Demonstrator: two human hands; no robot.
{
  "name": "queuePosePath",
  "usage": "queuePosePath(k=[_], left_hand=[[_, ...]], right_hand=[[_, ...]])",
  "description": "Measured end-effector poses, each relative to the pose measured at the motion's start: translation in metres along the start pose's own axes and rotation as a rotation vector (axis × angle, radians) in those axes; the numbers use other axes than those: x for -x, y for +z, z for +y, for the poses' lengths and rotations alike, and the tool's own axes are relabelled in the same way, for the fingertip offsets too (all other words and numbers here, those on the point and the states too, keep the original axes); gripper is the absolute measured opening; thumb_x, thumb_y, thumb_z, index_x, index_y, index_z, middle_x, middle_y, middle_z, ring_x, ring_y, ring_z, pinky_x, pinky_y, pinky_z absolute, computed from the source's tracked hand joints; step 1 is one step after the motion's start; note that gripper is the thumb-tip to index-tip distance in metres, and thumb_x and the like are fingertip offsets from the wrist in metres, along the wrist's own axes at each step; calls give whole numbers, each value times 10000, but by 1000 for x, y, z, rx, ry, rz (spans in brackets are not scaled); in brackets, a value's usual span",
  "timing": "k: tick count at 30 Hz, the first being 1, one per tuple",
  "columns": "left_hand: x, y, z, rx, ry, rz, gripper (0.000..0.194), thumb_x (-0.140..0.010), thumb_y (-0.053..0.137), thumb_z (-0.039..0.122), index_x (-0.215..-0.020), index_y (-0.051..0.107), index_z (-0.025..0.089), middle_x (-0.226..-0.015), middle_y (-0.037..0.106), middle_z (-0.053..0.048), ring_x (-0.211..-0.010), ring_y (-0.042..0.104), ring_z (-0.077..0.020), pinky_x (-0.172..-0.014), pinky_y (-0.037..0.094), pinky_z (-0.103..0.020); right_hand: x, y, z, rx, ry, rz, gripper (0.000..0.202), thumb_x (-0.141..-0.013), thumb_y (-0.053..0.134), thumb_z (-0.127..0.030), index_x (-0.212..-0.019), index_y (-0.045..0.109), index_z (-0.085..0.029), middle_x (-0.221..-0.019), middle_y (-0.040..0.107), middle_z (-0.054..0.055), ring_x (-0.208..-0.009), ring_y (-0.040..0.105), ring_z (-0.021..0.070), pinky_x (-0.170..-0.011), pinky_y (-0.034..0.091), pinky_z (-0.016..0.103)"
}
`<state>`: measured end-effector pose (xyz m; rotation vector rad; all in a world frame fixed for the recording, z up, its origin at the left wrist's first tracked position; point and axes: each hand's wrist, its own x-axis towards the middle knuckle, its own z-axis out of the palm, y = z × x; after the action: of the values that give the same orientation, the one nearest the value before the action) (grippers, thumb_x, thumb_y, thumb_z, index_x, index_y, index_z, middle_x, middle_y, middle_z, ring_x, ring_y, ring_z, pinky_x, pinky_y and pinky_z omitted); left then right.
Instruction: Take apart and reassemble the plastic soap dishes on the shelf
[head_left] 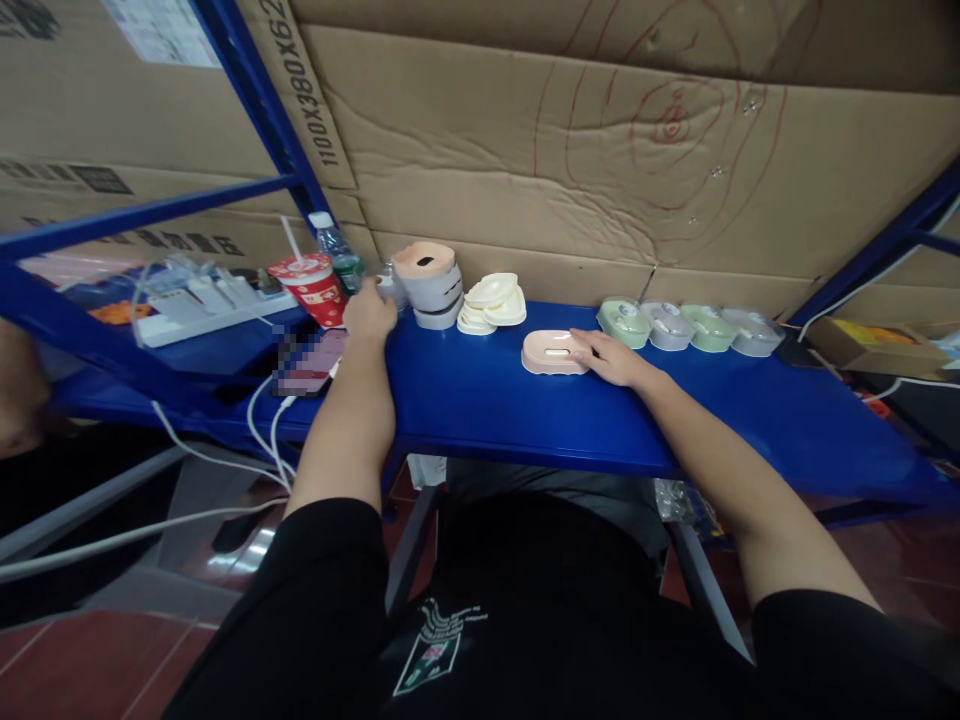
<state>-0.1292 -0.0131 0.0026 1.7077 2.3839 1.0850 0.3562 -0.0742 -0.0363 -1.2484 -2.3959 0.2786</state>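
Note:
My right hand [613,360] grips the right end of a pink oval plastic cover [551,348] with a slot in its top, which sits on the blue table. At the far left of the tabletop, my left hand [370,314] has its fingers curled in among small clear plastic pieces [390,284]. What those fingers hold, if anything, is hidden. Just right of it stands a stack of grey shells [441,300] topped by a pink shell [426,260]. Beside the stack lies a pile of cream plastic parts [491,304].
Green and grey lidded boxes [705,328] line the table's back right. A red cup [315,290] with a straw, a bottle [341,255], a phone [311,362] and white cables [274,430] are at left. Cardboard [480,130] walls the back. Another person's hand [19,400] shows far left.

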Motion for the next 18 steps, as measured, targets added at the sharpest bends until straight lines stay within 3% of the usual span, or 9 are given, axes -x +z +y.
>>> queuePosePath(k=[5, 10, 18], left_hand=[[2, -2, 8, -60, 8, -3, 378, -982, 573, 269, -1344, 639, 183, -1309, 724, -230, -1306, 653, -424, -1095, 496, -576], [0, -3, 9, -45, 2, 21, 394, -956, 615, 293, -1336, 589, 189, -1265, 746, -202, -1268, 667, -416, -1070, 523, -555], [-2, -1, 9, 115, -41, 63, 285, -1002, 556, 305, -1267, 542, 199, -914, 773, -109, -1245, 678, -349, -1095, 493, -487]], right_hand=[[0, -2, -3, 5, 7, -14, 913, -995, 365, -843, -1623, 523, -201, -1653, 544, 143, -1511, 521, 409, -1280, 390, 637], [-1, -3, -5, 2, 15, -22, 949, -983, 357, -863, -1627, 516, -183, -1638, 556, 162, -1496, 532, 419, -1277, 385, 649], [-1, -2, -4, 8, 11, -15, 866, -999, 388, -824, -1619, 524, -235, -1614, 587, 137, -1474, 549, 421, -1264, 394, 672]])
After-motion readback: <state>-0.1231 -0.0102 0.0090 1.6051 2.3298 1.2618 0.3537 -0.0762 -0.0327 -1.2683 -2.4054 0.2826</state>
